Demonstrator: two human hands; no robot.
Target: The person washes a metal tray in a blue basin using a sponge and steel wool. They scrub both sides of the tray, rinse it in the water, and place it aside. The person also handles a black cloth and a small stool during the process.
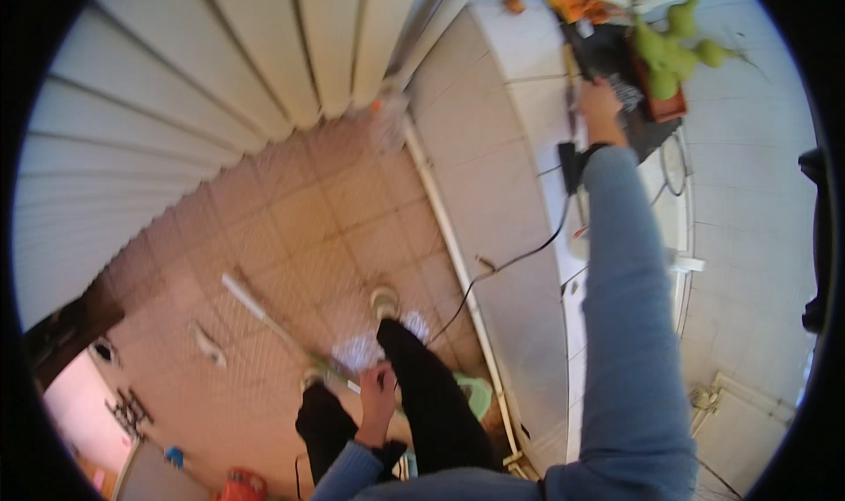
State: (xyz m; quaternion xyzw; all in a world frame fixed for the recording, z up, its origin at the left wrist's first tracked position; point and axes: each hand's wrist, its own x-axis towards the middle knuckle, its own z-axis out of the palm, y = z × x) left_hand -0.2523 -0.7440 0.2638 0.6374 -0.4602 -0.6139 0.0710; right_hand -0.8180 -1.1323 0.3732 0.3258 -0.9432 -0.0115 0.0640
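Note:
My right arm reaches far over the white-tiled counter [540, 108]. My right hand [599, 105] is at a dark surface [594, 49] on it, fingers blurred, so any grip is unclear. Beside the fingers is a crinkled silvery thing [627, 93]; a slim tool with a light-brown handle [569, 72] lies along the hand's other side. On my right wrist sits a black device [567, 166] with a dark cable. My left hand [378, 389] hangs low by my legs, fingers curled. A small dark spot shows at its fingers, but whether it holds something is unclear.
Green pear-like fruits [667, 55] lie by a reddish-brown tray [670, 107], near an orange cloth [581, 6]. The black cable [528, 257] droops to the tiled floor. A white-handled pole [247, 296] lies before my feet; a pale green basin [476, 395] stands beside my leg.

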